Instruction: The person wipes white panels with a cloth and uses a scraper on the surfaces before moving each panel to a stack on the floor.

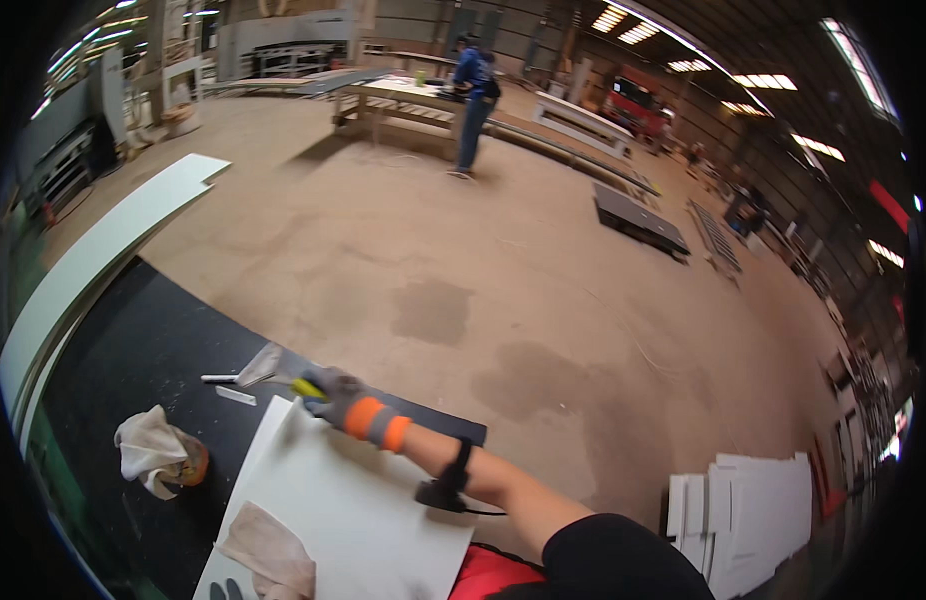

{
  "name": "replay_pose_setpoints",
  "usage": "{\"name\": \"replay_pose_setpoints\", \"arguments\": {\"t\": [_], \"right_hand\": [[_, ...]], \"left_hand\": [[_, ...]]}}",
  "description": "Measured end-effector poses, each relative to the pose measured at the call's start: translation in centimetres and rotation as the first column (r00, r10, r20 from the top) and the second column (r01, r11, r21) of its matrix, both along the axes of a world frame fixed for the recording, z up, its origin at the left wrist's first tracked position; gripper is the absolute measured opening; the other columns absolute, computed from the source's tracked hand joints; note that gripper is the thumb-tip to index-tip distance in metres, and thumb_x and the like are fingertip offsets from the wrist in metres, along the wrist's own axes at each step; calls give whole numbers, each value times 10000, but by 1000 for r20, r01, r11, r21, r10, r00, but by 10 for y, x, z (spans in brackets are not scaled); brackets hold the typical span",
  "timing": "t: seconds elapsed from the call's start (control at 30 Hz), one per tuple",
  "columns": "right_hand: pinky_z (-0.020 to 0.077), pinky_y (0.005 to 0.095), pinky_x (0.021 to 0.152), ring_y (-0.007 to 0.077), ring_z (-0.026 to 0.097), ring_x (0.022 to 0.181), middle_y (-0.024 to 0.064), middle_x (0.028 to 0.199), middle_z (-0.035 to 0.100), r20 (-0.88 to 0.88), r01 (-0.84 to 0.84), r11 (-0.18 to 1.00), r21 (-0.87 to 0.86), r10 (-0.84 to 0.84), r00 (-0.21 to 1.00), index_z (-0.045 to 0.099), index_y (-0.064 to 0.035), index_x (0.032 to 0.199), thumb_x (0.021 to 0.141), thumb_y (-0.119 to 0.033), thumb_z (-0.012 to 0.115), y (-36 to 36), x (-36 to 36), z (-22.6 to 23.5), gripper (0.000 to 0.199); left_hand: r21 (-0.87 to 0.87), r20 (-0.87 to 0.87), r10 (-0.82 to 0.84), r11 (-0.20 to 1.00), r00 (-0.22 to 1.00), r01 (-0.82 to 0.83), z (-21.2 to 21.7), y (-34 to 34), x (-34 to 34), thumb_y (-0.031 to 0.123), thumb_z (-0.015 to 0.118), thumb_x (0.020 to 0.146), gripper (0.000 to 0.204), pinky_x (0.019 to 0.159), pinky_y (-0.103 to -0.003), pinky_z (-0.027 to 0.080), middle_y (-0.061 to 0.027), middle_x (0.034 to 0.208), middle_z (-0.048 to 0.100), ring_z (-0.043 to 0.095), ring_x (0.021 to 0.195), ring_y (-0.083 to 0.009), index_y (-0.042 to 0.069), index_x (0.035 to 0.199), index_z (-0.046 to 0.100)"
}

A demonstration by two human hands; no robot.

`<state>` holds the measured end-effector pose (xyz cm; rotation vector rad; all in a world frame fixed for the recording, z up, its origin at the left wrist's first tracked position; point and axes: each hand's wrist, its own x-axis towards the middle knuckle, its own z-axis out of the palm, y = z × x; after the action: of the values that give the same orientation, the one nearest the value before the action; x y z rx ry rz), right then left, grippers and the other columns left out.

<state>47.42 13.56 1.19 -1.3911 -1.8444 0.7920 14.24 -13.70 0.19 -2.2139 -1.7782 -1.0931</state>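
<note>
A white panel lies on a dark tabletop in front of me. My right hand, in a grey glove with an orange cuff, reaches over its far edge. Its fingers are closed round the yellow handle of a scraper, whose pale blade points left. Beside that blade lie a white stick-like piece and a small white strip. Only dark gloved fingertips of my left hand show at the lower edge, spread on the panel next to a crumpled beige cloth.
A cloth-draped orange container stands on the tabletop's left part. Long white boards run along the left side. Stacked white panels are at lower right. Across the floor, a person in blue stands by a long workbench.
</note>
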Motion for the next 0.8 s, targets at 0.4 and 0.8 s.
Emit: {"name": "replay_pose_setpoints", "arguments": {"t": [0.4,0.8], "right_hand": [[547,311,584,165,628,677,76,958,617,-588,578,708,-405,-686,428,358,-119,1453,935,-143,615,-278,195,43,579],[526,343,736,241,654,881,127,1067,639,-31,565,789,-240,-588,808,399,-72,1441,928,-148,571,-322,169,14,547]], "left_hand": [[-721,361,100,660,927,210,-7,156,221,319,683,784,730,713,-359,593,-168,1141,595,652,926,-290,70,1405,393],[-429,545,-825,-125,147,895,-36,-11,260,230,635,865,567,1073,-422,386,-105,1347,539,521,1220,-313,105,1387,451]]}}
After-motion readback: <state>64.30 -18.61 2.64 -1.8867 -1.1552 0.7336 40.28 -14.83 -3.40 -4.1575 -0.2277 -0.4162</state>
